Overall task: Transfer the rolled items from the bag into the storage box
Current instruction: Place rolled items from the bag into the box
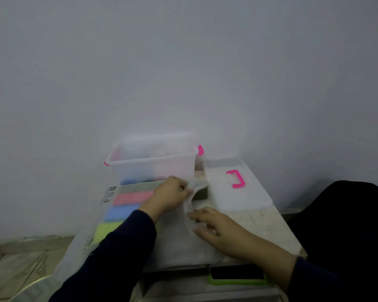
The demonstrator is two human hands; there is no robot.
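Translucent bag (179, 243) holds pink, blue, green rolled items (133, 197); left hand (171, 194) pinches opening.

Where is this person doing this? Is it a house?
Probably a room at home, though I can't be sure. There's a plain wall, a small table with a clear storage box, and a phone lying nearby.

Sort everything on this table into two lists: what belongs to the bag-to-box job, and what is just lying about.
Part of the job:
- translucent plastic bag of coloured rolled items
- clear plastic storage box with pink latches
- left hand and right hand, both on the bag

Lying about:
- clear box lid with pink handle
- dark phone in a green case
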